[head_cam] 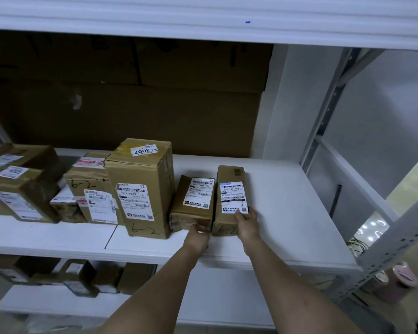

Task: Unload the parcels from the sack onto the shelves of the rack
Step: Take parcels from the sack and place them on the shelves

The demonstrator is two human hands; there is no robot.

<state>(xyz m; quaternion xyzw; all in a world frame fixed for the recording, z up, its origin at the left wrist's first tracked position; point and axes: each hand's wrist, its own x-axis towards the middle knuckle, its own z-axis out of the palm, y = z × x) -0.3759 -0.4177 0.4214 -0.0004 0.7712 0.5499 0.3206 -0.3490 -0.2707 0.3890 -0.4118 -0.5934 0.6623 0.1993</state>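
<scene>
Both hands are at the shelf's front edge: left hand pinching one small parcel, right hand gripping its neighbour. Several boxes already shelved; the sack is unseen

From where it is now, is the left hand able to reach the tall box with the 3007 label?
Probably yes. The left hand touches the small box right beside the tall box, whose front face is uncovered, and nothing lies on the shelf between them.
</scene>
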